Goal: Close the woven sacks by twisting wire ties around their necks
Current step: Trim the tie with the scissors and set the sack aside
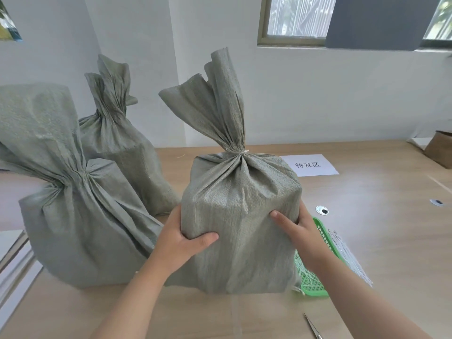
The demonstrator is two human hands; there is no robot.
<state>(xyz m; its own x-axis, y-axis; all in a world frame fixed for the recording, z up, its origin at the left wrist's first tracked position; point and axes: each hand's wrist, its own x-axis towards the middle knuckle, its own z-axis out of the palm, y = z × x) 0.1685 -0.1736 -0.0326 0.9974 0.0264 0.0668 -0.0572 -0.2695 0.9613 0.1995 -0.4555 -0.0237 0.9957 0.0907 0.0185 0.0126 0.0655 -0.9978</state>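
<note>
A grey-green woven sack (241,216) stands upright in the middle of the wooden table. Its neck is gathered and bound by a pale wire tie (244,151). My left hand (182,237) grips the sack's left side, thumb on the front. My right hand (299,227) grips its right side. Two more woven sacks stand to the left: a near one (80,216) and a far one (117,143), both with pinched necks. I cannot tell whether ties hold those necks.
A green plastic basket (318,282) sits behind the held sack at the right, with white wire ties (347,255) beside it. Scissors (313,326) lie near the front edge. A white paper label (308,165) and a brown box (440,148) lie farther back right.
</note>
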